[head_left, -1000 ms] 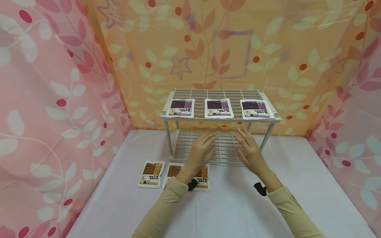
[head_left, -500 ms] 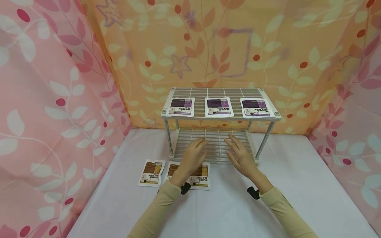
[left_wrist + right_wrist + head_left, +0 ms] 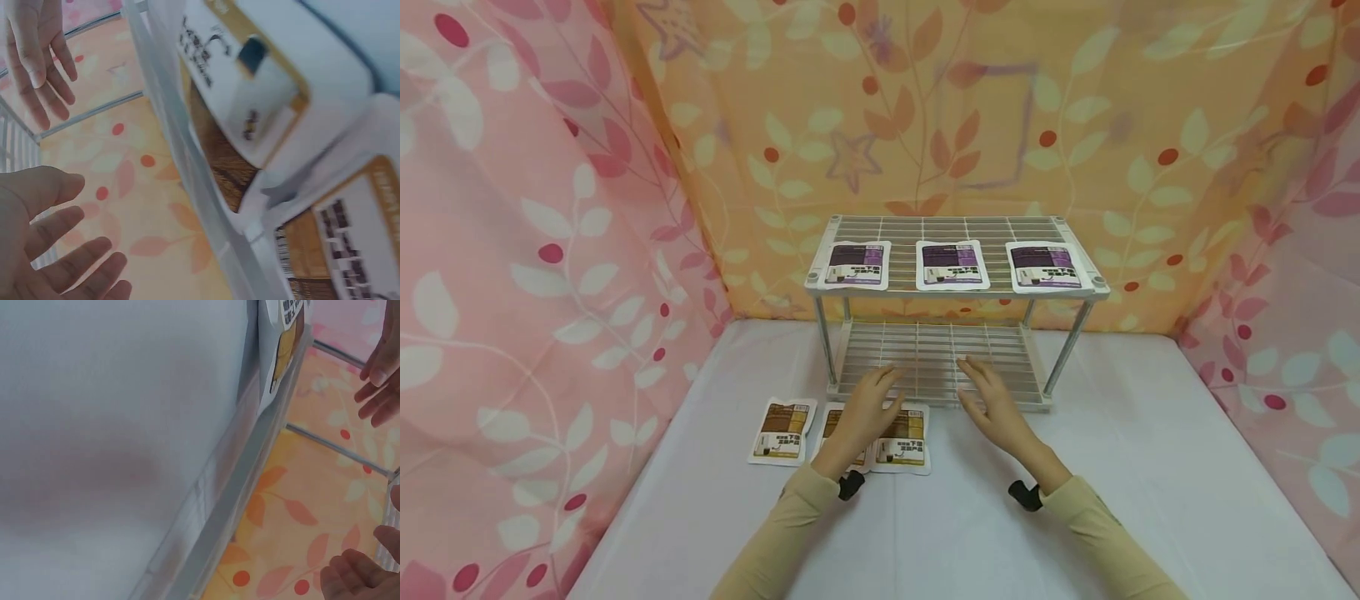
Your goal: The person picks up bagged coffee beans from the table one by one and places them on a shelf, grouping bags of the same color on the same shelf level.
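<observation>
Left hand [image 3: 862, 410] and right hand [image 3: 998, 410] faced each other, fingers relaxed, unclenched; brown pouches [image 3: 902, 439] bearing Chinese characters lay near the left fingers.

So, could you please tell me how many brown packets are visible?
3 on the table: leftmost packet, middle packet partly behind the left hand, rightmost packet. More could lie underneath.

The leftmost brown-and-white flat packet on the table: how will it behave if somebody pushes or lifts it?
The brown-and-white flat packet would probably slide rather than roll, as it lies flat on the white table. Its wavy edges suggest a soft pouch that may bend when lifted. It looks thin, so perhaps light, though its contents are hidden.
</observation>
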`<act>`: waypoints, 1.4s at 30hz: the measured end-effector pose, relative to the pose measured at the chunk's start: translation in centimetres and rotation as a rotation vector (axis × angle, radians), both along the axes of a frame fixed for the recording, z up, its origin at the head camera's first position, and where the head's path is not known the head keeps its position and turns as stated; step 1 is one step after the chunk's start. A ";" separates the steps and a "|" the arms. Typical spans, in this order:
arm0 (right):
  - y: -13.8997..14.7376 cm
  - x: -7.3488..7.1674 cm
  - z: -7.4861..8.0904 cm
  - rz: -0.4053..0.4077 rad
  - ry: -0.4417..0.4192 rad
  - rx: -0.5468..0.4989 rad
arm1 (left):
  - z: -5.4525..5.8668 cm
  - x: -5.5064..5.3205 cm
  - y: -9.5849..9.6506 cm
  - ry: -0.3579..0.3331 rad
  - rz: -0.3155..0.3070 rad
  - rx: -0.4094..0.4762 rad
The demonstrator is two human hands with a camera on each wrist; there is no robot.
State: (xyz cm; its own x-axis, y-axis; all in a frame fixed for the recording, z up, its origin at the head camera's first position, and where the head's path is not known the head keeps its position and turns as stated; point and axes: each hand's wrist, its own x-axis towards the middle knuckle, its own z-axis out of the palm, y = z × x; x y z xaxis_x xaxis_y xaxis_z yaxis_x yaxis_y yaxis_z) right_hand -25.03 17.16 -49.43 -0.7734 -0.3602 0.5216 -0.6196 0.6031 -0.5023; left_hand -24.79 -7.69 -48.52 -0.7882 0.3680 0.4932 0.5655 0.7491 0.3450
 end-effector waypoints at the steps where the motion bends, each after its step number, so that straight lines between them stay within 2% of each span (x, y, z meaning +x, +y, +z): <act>1: -0.1 0.1 -0.2 0.001 -0.015 -0.003 | -0.1 0.1 -0.2 -0.019 0.006 -0.002; 7: -0.7 0.6 -1.3 0.027 -0.081 0.036 | -0.8 1.0 -1.0 -0.163 0.041 0.027; 9: -0.8 0.7 -1.6 0.032 -0.103 0.052 | -1.1 1.2 -1.2 -0.184 0.049 0.026; 14: -1.1 0.9 -2.1 0.055 -0.147 0.044 | -1.8 1.6 -1.8 -0.179 0.058 0.009; 23: -2.0 1.7 -2.8 0.098 -0.219 0.065 | -2.8 2.3 -2.3 -0.223 0.097 -0.009; 30: -2.6 2.2 -3.3 0.147 -0.268 0.054 | -2.9 2.9 -2.5 -0.320 0.115 -0.010; 33: -2.8 2.4 -3.5 0.161 -0.285 0.051 | -3.2 3.1 -2.6 -0.342 0.117 -0.018; 42: -3.5 2.6 -3.8 0.204 -0.340 0.066 | -3.7 3.3 -2.5 -0.328 0.108 -0.026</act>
